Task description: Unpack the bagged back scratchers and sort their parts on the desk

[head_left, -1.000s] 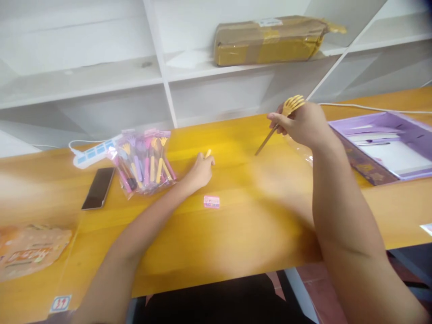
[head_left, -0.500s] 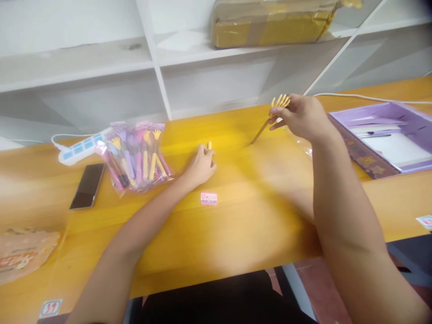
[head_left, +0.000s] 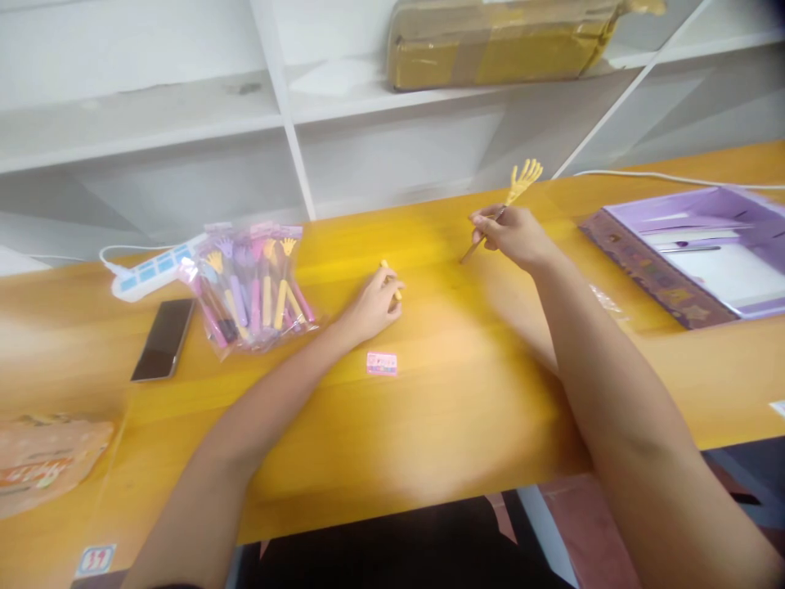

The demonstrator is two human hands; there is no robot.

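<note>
My right hand [head_left: 503,233] pinches a hand-topped stick [head_left: 522,182], which looks like a small back scratcher, just below its yellow hand-shaped end. The thin brownish stick slants down to the left, its lower tip close to the table. Closed around a short yellow tube [head_left: 397,294] is my left hand [head_left: 375,299], resting on the table; both tube ends peek out from the fingers. A small pink card [head_left: 381,363] lies just in front of my left hand. Left of it, a clear bag [head_left: 251,286] contains several similar hand-topped sticks in yellow, purple and pink.
A phone [head_left: 163,339] and a white power strip [head_left: 153,268] lie at the left, with an orange packet [head_left: 52,465] nearer me. On the right stands a purple box [head_left: 662,274] beside a scrap of clear wrapper [head_left: 607,301]. A taped carton [head_left: 503,49] occupies the shelf.
My right hand has slid down from the yellow hand-shaped end onto the stick, shifting left and lower. My left hand has turned slightly, and more of the yellow tube shows.
</note>
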